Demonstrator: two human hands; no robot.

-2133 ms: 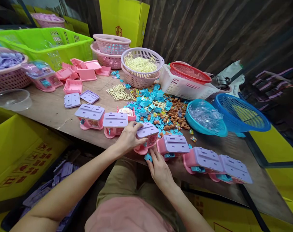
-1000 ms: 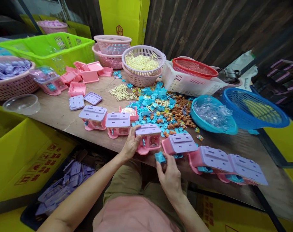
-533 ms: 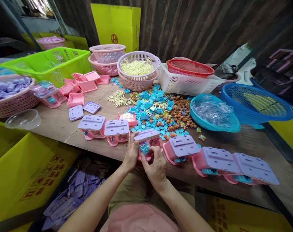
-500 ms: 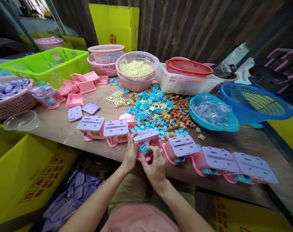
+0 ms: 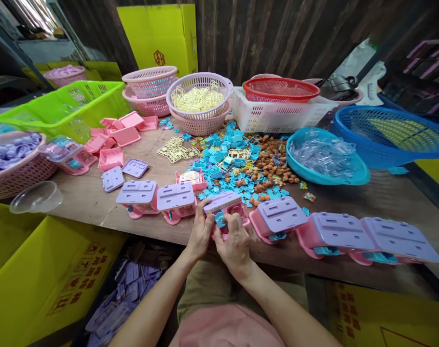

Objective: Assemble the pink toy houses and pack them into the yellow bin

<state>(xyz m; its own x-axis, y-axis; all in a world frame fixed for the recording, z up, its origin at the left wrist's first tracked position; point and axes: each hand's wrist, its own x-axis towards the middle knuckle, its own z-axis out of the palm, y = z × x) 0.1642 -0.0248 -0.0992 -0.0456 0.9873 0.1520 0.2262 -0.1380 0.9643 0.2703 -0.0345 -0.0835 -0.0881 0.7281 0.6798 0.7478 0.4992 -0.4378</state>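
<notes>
- A dark, streaked wall [image 5: 226,38] rises beyond both hands, a yellow carton [image 5: 157,33] standing before it.
- A brown table [image 5: 143,149] stretches ahead and to either side of the hands.
- A green crate [image 5: 98,106] sits far left of the left hand [image 5: 201,233]; right of the right hand [image 5: 234,243] is a teal bowl [image 5: 360,168] of clear plastic pieces.
- Work appears part done: three toys [image 5: 281,213] right of the hands show blue parts at their fronts, while two toys [image 5: 136,193] to their left show only small blue bits and seem unfinished.
- Between the hands, near the table's edge, is a pink toy [image 5: 223,200] with a purple roof, seemingly midway.
- The left hand, fingers curled, grips its left side.
- The right hand, nearly closed, pinches a blue piece [image 5: 219,219] at the front; how firmly seated cannot be told.
- Brown pieces [image 5: 281,166] scatter beyond the right hand.
</notes>
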